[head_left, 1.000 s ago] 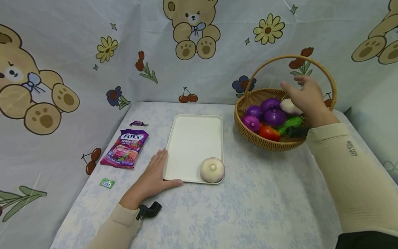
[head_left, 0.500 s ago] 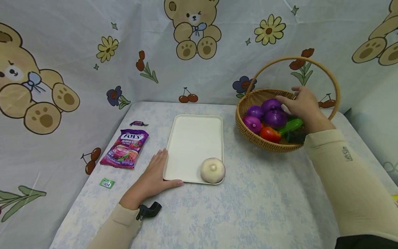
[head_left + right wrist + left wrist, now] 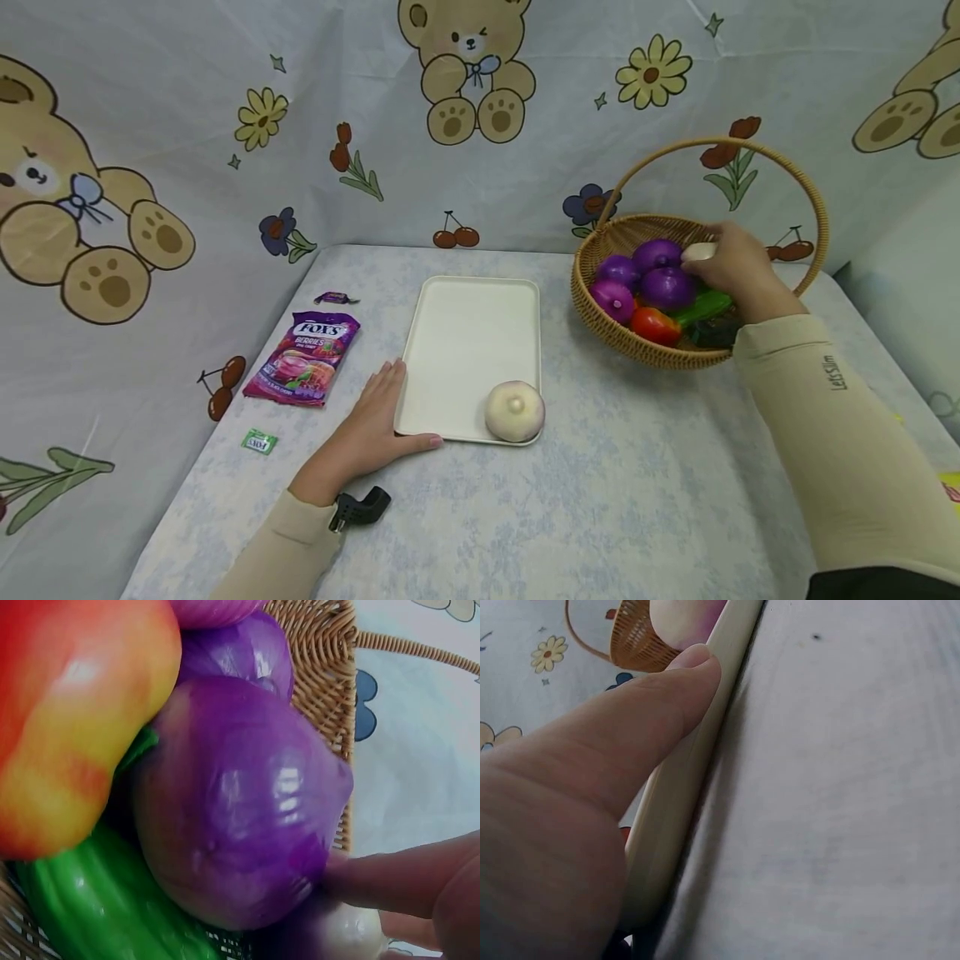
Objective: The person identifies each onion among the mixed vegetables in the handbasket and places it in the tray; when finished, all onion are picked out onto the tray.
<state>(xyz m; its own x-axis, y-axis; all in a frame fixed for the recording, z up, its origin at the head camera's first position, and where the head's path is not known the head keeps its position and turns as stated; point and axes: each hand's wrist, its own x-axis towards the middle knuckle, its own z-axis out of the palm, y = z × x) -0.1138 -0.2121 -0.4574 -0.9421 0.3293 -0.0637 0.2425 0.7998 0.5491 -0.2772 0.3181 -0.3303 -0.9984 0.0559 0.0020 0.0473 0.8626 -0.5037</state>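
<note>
The table is running back to a printed cloth, its far edge passing just behind the basket and tray. The basket is standing on the right, its tall handle arching over the load, and a broad strip of table is separating it from the tray. The tray is lying flat, its low rim enclosing a wide pale floor. The left hand is resting at the tray's near left corner, its grip spreading apart, fingers touching the left edge and thumb touching the near rim. The right hand is reaching over the basket, its grip pinching the white bulb. The turnip is sitting in the tray's near right corner, round and creamy, its knob facing up. The white bulb is showing beside the purple bulbs in the basket, smooth, glossy and partly hidden by fingers.
</note>
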